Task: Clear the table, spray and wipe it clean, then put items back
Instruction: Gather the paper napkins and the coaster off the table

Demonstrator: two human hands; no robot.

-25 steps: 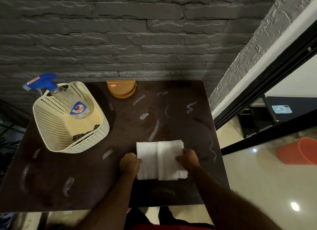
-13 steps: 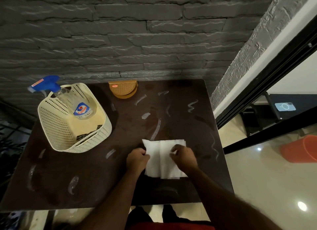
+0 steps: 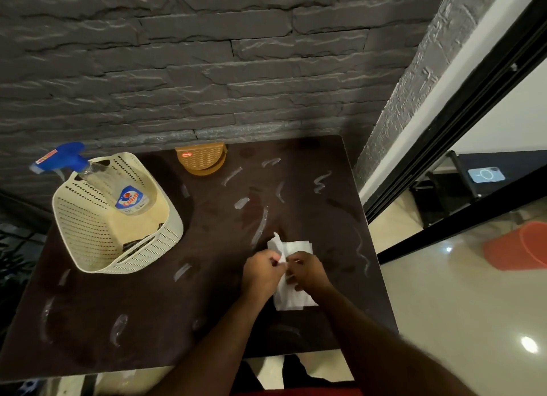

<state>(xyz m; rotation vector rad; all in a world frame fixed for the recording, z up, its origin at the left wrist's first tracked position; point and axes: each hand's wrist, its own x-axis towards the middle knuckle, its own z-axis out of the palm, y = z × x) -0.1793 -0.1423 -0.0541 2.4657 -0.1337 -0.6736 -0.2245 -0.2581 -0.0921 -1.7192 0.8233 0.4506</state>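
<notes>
While bunched between both hands' grip, tissue (image 3: 291, 295).

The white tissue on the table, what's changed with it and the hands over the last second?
The left hand and right hand, which gripped the white tissue at its two side edges, have moved together at its middle, folding it narrower, its left part now bunched up. Both keep hold with curled fingers. The basket with the spray bottle, the brown holder and the wet streaks on the table are unchanged.
</notes>
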